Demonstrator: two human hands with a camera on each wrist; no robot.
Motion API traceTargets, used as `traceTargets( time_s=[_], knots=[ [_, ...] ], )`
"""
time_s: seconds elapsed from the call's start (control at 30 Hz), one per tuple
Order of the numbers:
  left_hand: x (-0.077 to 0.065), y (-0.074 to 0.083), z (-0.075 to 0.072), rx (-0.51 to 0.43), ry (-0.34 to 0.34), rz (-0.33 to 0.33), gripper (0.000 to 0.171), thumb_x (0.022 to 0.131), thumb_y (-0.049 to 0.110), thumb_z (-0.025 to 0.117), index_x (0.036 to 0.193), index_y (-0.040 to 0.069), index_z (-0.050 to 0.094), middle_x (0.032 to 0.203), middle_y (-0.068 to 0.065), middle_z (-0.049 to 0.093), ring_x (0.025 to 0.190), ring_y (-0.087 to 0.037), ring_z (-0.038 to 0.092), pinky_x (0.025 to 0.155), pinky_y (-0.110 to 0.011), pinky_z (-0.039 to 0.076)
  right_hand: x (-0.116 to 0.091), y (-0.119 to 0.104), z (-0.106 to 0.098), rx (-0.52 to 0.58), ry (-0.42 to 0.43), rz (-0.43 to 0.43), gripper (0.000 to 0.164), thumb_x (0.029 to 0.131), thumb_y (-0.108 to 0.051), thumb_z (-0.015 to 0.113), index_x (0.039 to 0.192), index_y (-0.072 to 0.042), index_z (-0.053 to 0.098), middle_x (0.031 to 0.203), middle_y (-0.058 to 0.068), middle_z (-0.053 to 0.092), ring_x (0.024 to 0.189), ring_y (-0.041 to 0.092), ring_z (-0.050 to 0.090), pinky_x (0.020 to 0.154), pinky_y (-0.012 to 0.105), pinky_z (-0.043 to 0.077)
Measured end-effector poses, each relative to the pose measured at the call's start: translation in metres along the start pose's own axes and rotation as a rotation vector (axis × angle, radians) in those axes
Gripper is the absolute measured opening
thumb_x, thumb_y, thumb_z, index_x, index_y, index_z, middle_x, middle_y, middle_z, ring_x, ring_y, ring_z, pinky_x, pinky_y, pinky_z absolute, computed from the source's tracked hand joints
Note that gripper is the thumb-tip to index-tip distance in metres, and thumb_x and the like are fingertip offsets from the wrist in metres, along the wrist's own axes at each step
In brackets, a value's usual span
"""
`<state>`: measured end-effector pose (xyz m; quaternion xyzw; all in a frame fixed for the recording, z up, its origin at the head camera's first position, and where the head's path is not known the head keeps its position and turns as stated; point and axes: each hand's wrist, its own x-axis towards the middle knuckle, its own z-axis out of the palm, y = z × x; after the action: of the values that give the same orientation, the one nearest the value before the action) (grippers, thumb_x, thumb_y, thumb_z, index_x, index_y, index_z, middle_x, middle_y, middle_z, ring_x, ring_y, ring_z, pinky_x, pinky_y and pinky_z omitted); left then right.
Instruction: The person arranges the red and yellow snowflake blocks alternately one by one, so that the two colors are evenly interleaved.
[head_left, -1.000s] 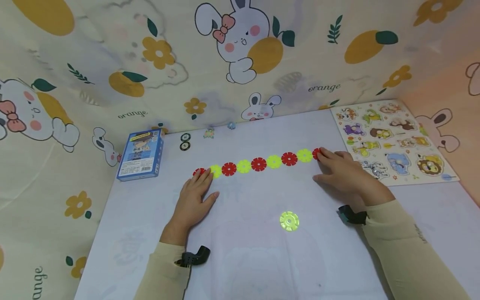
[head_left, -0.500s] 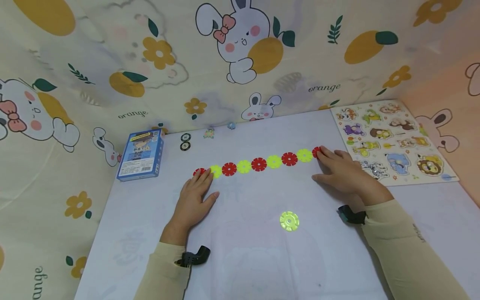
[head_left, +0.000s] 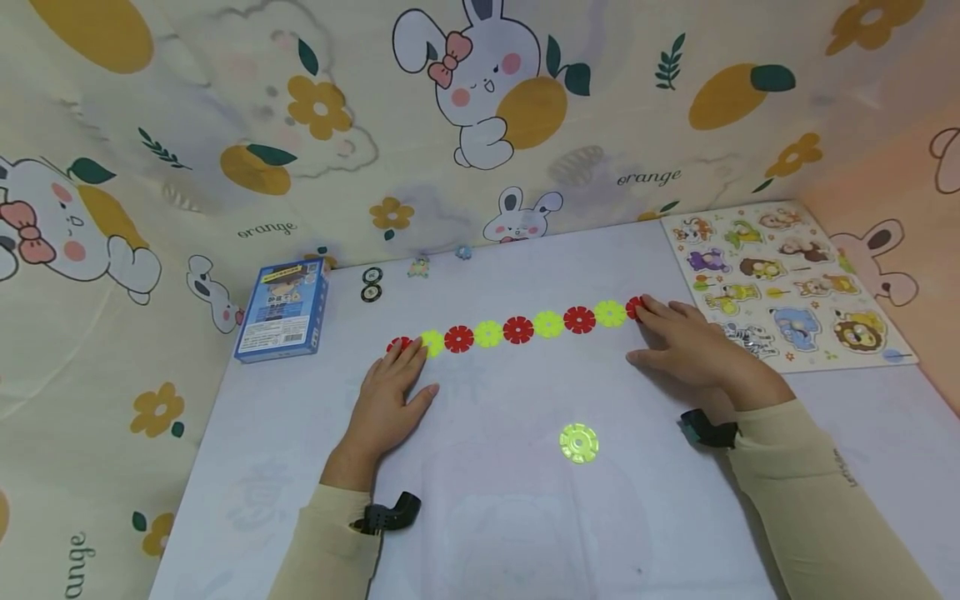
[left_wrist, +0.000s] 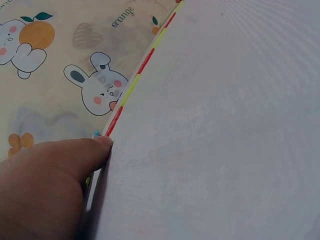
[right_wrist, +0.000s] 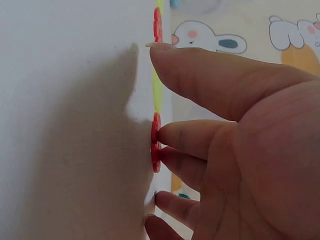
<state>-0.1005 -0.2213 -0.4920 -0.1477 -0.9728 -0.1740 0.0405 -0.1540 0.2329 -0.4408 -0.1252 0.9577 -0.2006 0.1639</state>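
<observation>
A row of red and yellow-green notched plastic discs, alternating in colour, runs across the table, with a red disc (head_left: 518, 330) near its middle. My left hand (head_left: 386, 408) lies with straight fingers at the row's left end, its fingertips over the end red disc (head_left: 400, 342) and touching the yellow-green disc (head_left: 432, 343) beside it. At the right end my right hand (head_left: 690, 346) rests its fingertips on the last red disc (right_wrist: 156, 142), thumb held apart. Neither hand curls round a disc. Nearer the front lies a single yellow-green disc (head_left: 579, 443), apart from the row.
A blue box (head_left: 281, 308) lies at the back left. Two small black rings (head_left: 371, 283) and small figures (head_left: 418, 267) are along the back edge. An animal puzzle board (head_left: 787, 287) lies at the right, close to my right hand. A patterned cloth (head_left: 480, 108) hangs behind.
Both hands stay at the two ends of the row, with only a very slight shift of the right hand and arm. The discs look the same.
</observation>
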Motion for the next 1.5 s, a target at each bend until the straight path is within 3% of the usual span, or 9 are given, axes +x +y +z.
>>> traceTargets(
  time_s=[0.23, 0.37, 0.5, 0.7, 0.87, 1.07, 1.27, 1.43, 1.5],
  knots=[
    [0.0, -0.002, 0.001, -0.003, 0.003, 0.001, 0.068, 0.092, 0.053, 0.052, 0.149, 0.019, 0.037, 0.155, 0.008, 0.025, 0.144, -0.021, 0.012, 0.112, -0.05, 0.014, -0.002, -0.003, -0.006, 0.066, 0.015, -0.022, 0.089, 0.083, -0.06, 0.062, 0.151, -0.012, 0.03, 0.158, 0.012, 0.013, 0.14, 0.042, 0.009, 0.1, 0.072, 0.014],
    [0.0, -0.003, 0.002, 0.004, 0.004, 0.0, 0.068, 0.092, 0.055, 0.051, 0.149, 0.02, 0.036, 0.155, 0.008, 0.025, 0.144, -0.02, 0.012, 0.112, -0.049, 0.013, -0.01, -0.012, -0.019, 0.267, 0.109, -0.078, 0.075, 0.09, -0.055, 0.058, 0.151, -0.022, 0.031, 0.155, 0.009, 0.025, 0.137, 0.037, 0.024, 0.101, 0.064, 0.026],
    [0.0, -0.003, 0.002, 0.0, 0.007, 0.004, 0.068, 0.092, 0.055, 0.05, 0.149, 0.02, 0.036, 0.155, 0.008, 0.024, 0.144, -0.021, 0.012, 0.112, -0.049, 0.013, -0.021, -0.026, -0.027, 0.516, 0.178, -0.223, 0.052, 0.098, -0.036, 0.054, 0.147, -0.032, 0.038, 0.145, -0.002, 0.042, 0.126, 0.027, 0.042, 0.095, 0.051, 0.041],
    [0.0, -0.002, 0.001, -0.019, 0.017, 0.015, 0.067, 0.092, 0.053, 0.051, 0.149, 0.019, 0.037, 0.155, 0.006, 0.026, 0.143, -0.023, 0.013, 0.112, -0.051, 0.014, -0.031, -0.049, -0.011, 0.774, 0.029, -0.445, 0.05, 0.099, -0.012, 0.05, 0.146, -0.024, 0.039, 0.143, 0.0, 0.043, 0.121, 0.03, 0.047, 0.091, 0.035, 0.046],
    [0.0, -0.001, -0.001, -0.015, 0.013, 0.011, 0.068, 0.092, 0.052, 0.051, 0.149, 0.018, 0.036, 0.155, 0.006, 0.026, 0.144, -0.022, 0.012, 0.112, -0.05, 0.013, -0.036, -0.057, 0.022, 0.733, -0.167, -0.478, 0.061, 0.091, -0.017, 0.066, 0.146, -0.025, 0.04, 0.141, 0.003, 0.045, 0.119, 0.031, 0.048, 0.09, 0.043, 0.048],
    [0.0, -0.001, -0.001, -0.013, 0.002, 0.007, 0.068, 0.092, 0.052, 0.052, 0.149, 0.018, 0.037, 0.155, 0.007, 0.026, 0.143, -0.022, 0.012, 0.112, -0.05, 0.012, -0.046, -0.054, 0.049, 0.509, -0.33, -0.451, 0.064, 0.081, -0.027, 0.078, 0.138, -0.027, 0.05, 0.132, -0.007, 0.049, 0.118, 0.017, 0.044, 0.098, 0.032, 0.041],
    [0.0, 0.0, -0.002, -0.014, 0.0, 0.004, 0.068, 0.092, 0.051, 0.053, 0.149, 0.018, 0.036, 0.155, 0.006, 0.026, 0.143, -0.022, 0.013, 0.112, -0.051, 0.013, -0.049, -0.063, 0.055, 0.362, -0.27, -0.366, 0.035, 0.08, -0.027, 0.079, 0.11, -0.031, 0.062, 0.108, -0.011, 0.054, 0.104, 0.011, 0.048, 0.088, 0.029, 0.046],
    [0.0, 0.001, -0.001, -0.019, 0.002, 0.004, 0.068, 0.092, 0.05, 0.054, 0.149, 0.018, 0.036, 0.155, 0.005, 0.026, 0.143, -0.023, 0.013, 0.112, -0.051, 0.014, -0.046, -0.055, 0.051, 0.512, -0.188, -0.238, 0.017, 0.086, -0.025, 0.073, 0.099, -0.027, 0.061, 0.089, -0.001, 0.059, 0.085, 0.021, 0.056, 0.069, 0.03, 0.05],
    [0.001, 0.001, -0.001, -0.016, 0.003, 0.005, 0.068, 0.092, 0.05, 0.055, 0.149, 0.018, 0.036, 0.155, 0.005, 0.026, 0.143, -0.023, 0.013, 0.112, -0.051, 0.014, -0.043, -0.047, 0.048, 0.599, -0.127, -0.203, 0.016, 0.089, -0.023, 0.07, 0.101, -0.025, 0.06, 0.091, 0.004, 0.059, 0.082, 0.024, 0.059, 0.069, 0.031, 0.052]
  ],
)
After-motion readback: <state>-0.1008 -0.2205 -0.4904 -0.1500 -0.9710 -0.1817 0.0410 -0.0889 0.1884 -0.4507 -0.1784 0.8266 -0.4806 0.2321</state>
